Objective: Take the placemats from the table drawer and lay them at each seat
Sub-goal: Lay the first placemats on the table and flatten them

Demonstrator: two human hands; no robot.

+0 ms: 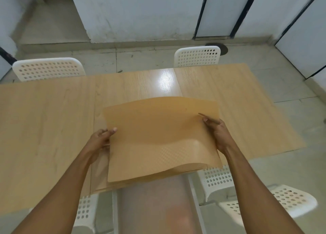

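Note:
A stack of tan, flexible placemats is held just above the near edge of the light wooden table. The mats bend into a wave in the middle, and their near edges show several layers. My left hand grips the stack's left edge, thumb on top. On the right edge my right hand holds the stack with the forefinger stretched along the top mat. A pale grey open drawer runs out from under the table below the mats.
White perforated chairs stand around the table: two at the far side, one at the near right and one at the near left. A tiled floor and white wall panels lie beyond.

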